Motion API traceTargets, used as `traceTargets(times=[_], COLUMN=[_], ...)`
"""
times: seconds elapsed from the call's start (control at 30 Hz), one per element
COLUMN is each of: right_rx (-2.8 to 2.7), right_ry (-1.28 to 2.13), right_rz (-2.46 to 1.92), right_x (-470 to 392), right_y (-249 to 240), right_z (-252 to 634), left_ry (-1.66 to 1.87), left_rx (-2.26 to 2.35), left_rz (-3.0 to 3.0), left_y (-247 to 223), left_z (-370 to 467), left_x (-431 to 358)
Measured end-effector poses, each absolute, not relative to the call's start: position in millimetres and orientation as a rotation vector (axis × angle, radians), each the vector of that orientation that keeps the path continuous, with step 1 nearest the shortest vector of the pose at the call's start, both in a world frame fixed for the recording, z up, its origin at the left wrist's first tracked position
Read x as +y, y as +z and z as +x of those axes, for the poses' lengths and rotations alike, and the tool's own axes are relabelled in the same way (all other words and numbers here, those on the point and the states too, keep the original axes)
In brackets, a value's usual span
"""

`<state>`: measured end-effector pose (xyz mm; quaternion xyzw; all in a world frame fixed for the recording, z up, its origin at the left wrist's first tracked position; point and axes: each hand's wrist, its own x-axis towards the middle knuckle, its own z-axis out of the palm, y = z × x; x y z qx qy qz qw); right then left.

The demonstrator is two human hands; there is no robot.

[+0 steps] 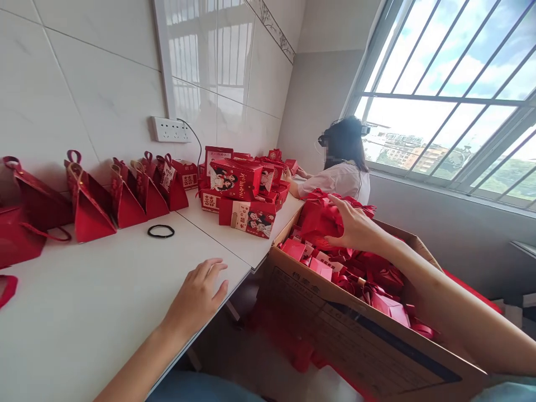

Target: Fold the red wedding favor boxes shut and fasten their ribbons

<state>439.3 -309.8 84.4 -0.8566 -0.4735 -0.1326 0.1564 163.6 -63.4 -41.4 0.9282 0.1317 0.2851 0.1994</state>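
My left hand (199,296) rests flat on the white table (104,301) near its front edge, fingers apart, holding nothing. My right hand (355,226) reaches over a large cardboard box (335,329) and grips a bundle of red folded gift bags (320,215) above it. The box is full of more red flat-packed bags and boxes (368,285). A row of assembled red triangular gift bags (125,195) with loop handles stands along the tiled wall. A black hair tie (161,231) lies on the table in front of them.
A stack of red printed cartons (243,192) sits further along the table. Another person (343,167) in a white shirt and a headset sits beyond it by the window (452,95). A wall socket (171,129) is above the bags. More red bags (20,223) lie at the left.
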Motion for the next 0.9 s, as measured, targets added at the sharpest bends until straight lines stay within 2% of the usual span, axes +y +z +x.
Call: traceTargets(times=[0.17, 0.37, 0.5, 0.67, 0.9], right_rx=[-2.086, -2.501, -2.479, -2.084, -2.136], right_ry=[-0.609, -0.502, -0.480, -0.121, 0.047], right_rz=[-2.116, -1.631, -1.407, -1.104, -1.171], right_x=[-262, -213, -213, -225, -216], right_y=[106, 110, 118, 106, 72], right_z=[342, 262, 234, 240, 238], left_ry=[0.699, 0.779, 1.044, 1.316, 1.434], left_rx=[0.440, 0.246, 0.267, 0.262, 0.304], left_rz=[1.992, 1.448, 1.244, 1.187, 1.346], left_y=[-5, 1, -10, -18, -1], left_z=[151, 123, 97, 69, 59], left_x=[-98, -120, -122, -128, -136])
